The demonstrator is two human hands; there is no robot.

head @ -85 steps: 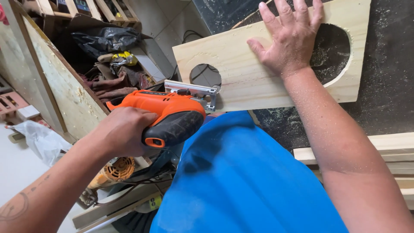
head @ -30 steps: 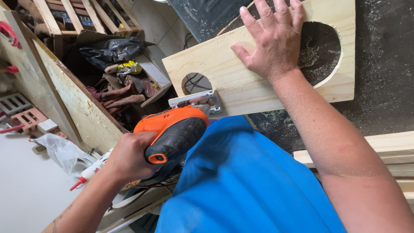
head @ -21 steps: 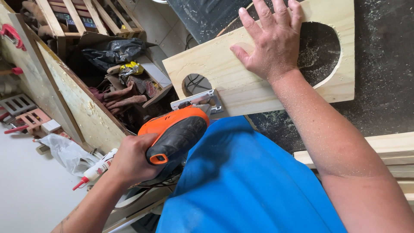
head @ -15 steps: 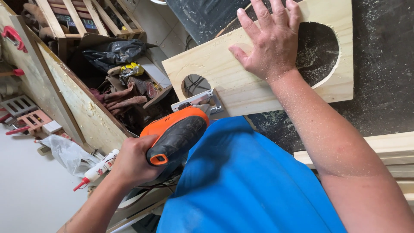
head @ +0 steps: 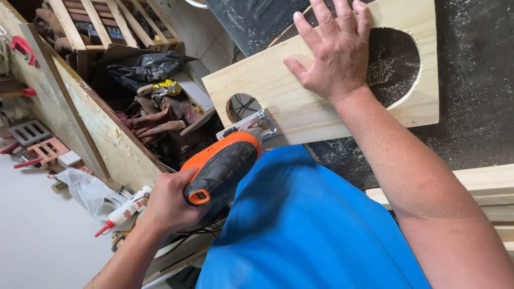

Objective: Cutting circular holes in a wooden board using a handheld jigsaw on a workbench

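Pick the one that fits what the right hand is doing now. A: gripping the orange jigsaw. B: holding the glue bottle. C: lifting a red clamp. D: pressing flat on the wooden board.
D: the right hand lies palm-down, fingers spread, on the wooden board; the left hand holds the jigsaw.

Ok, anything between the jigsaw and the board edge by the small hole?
Nothing visible. The jigsaw, gripped by the left hand, has its metal shoe at the board edge beside the small hole. The right hand presses farther along, clear of it.

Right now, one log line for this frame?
left hand: grips orange jigsaw | right hand: flat on pine board | jigsaw: at small hole
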